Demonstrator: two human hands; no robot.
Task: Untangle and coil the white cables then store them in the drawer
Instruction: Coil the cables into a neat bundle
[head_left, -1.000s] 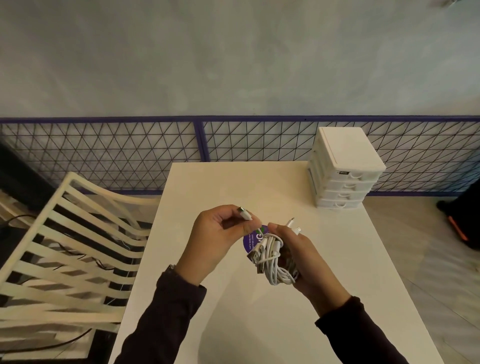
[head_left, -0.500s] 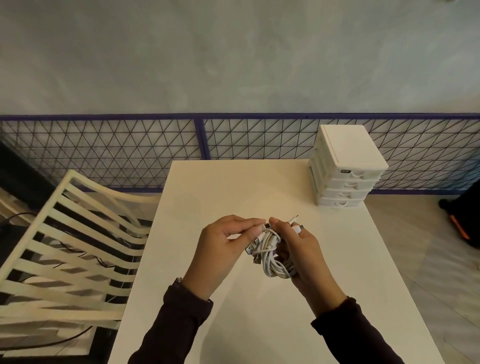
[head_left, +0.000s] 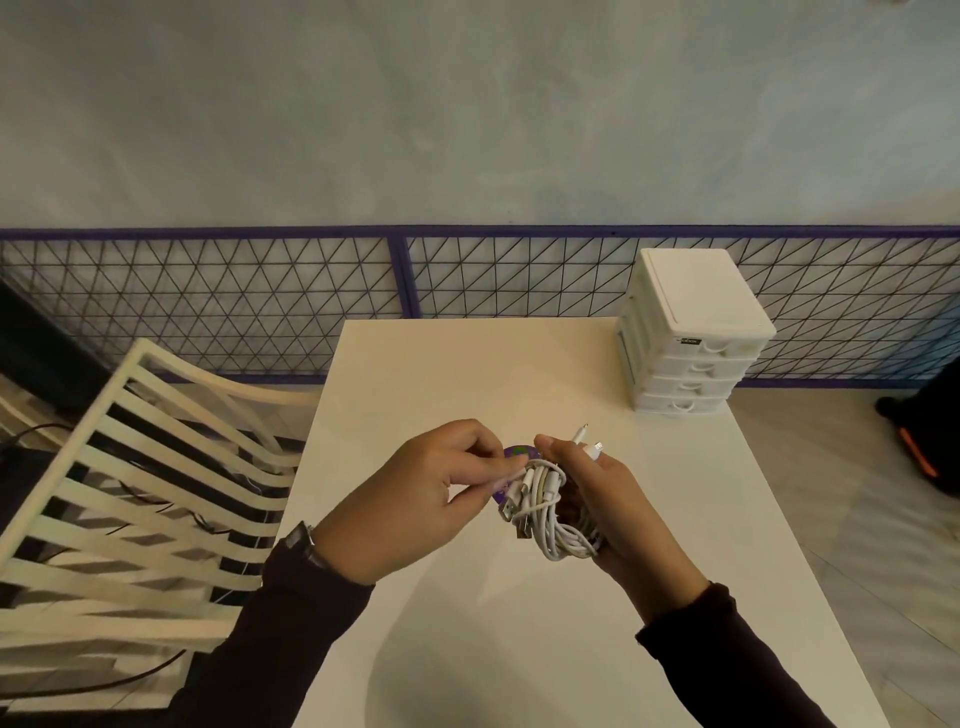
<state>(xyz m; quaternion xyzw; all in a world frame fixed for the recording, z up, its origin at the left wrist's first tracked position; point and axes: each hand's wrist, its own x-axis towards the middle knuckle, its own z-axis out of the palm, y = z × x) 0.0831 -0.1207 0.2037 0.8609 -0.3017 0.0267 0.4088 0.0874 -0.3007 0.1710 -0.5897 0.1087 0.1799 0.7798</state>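
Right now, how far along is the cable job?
Early. Nothing looks stored: the drawer unit on the table has every drawer shut. In hand: the right hand grips the tangled white cables above the table while the left hand pinches a strand. Left: separating, coiling, opening a drawer, storing.

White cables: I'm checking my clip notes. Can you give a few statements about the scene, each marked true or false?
1. The right hand holds the white cables above the table. True.
2. The left hand lies flat on the table. False: it pinches a strand of the bundle.
3. The drawer unit stands at the table's far right corner. True.
4. One drawer is pulled out. False: all four look closed.
5. The chair is right of the table. False: left.
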